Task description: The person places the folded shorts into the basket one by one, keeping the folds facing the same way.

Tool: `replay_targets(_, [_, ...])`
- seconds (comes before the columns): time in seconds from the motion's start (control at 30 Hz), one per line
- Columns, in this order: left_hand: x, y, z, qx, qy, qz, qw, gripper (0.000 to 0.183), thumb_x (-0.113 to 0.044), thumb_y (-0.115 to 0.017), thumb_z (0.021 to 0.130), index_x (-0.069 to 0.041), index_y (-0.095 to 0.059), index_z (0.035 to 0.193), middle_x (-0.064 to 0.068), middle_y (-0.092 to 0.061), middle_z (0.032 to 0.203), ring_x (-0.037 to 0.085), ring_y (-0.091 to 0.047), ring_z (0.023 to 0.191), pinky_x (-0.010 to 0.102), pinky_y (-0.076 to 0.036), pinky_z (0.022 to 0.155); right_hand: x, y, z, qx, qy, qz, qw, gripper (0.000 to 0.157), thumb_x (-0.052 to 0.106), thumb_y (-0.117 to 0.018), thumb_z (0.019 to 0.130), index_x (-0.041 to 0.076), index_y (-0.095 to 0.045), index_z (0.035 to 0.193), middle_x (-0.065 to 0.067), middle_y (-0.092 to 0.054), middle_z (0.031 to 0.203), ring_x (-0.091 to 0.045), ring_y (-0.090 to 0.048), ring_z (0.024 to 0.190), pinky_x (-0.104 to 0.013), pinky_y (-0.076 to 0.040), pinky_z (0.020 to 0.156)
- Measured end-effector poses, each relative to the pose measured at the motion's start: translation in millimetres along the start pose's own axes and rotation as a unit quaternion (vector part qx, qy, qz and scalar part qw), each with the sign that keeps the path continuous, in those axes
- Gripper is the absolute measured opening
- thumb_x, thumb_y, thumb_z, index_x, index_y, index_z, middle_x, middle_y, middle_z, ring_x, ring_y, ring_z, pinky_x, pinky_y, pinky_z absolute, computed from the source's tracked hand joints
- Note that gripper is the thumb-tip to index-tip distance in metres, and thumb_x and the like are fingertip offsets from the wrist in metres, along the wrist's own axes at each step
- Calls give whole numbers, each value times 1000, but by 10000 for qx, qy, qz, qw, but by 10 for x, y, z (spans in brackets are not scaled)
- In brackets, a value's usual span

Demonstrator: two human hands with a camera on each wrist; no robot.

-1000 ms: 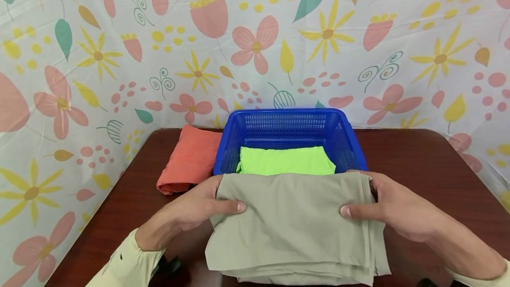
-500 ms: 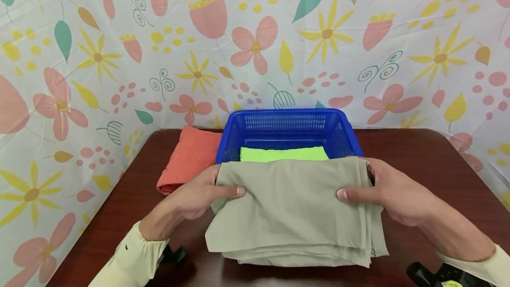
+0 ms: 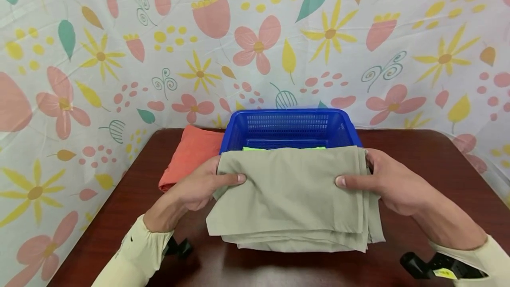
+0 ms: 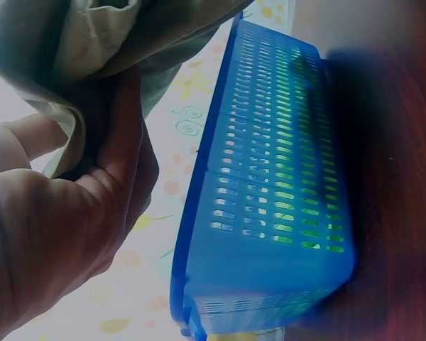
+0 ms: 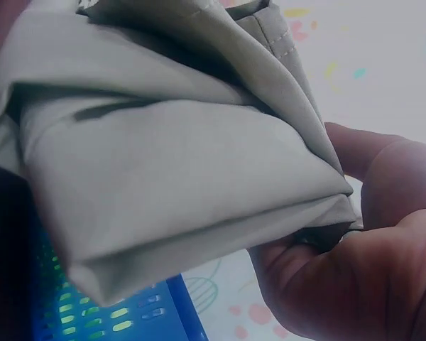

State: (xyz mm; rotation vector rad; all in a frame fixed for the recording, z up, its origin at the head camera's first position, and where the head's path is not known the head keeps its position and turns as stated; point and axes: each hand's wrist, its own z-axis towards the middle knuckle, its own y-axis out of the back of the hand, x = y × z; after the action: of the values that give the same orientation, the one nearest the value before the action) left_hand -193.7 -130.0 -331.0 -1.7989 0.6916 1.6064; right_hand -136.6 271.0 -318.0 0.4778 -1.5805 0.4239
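Observation:
A folded grey-beige cloth garment (image 3: 291, 194) is held up in front of the basket, its lower layers hanging loose. My left hand (image 3: 203, 183) grips its left upper edge, thumb on the near face and fingers behind. On the other side my right hand (image 3: 392, 183) grips the right upper edge the same way. In the right wrist view the garment's stacked folds and a stitched hem (image 5: 273, 42) show. Behind it stands a blue perforated plastic basket (image 3: 295, 113), its front hidden by the garment. A thin strip of bright green cloth (image 3: 255, 149) shows inside the basket.
A folded coral-red cloth (image 3: 191, 149) lies on the dark wooden table (image 3: 414, 154), left of the basket. A floral-printed sheet (image 3: 255, 34) hangs behind the table and along its left side.
Both hands have raised the grey-beige garment and moved it towards the basket. It now covers the basket's front and most of the green cloth.

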Motion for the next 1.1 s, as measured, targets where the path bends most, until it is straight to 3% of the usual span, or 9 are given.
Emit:
replay_targets(0.37, [-24,49,62,-290,-49,-145,9995,32,-9,-57,108,0,-54,140,17,-71,119,29,-77,98,49,-64,75,32,57,82,-203,6,258,9995,30,-2,-59,106,2,-57,136,-20,-75,120,-40,-76,102,-62,-59,80])
replay_targets(0.63, [-58,71,106,-442,-160,-236,9986,34,-10,-60,106,0,-55,138,15,-70,116,26,-77,96,46,-65,74,57,70,121,-604,-12,48,9982,33,1,-62,105,-1,-51,137,-19,-75,120,-38,-77,101,-58,-61,79])
replay_targets(1.1, [-128,95,202,-767,16,-347,9964,36,-12,-63,104,-1,-54,138,13,-71,115,24,-76,97,42,-64,78,47,139,168,-939,-2,201,9954,31,2,-62,106,-1,-52,136,-16,-76,119,-36,-77,102,-54,-61,82])
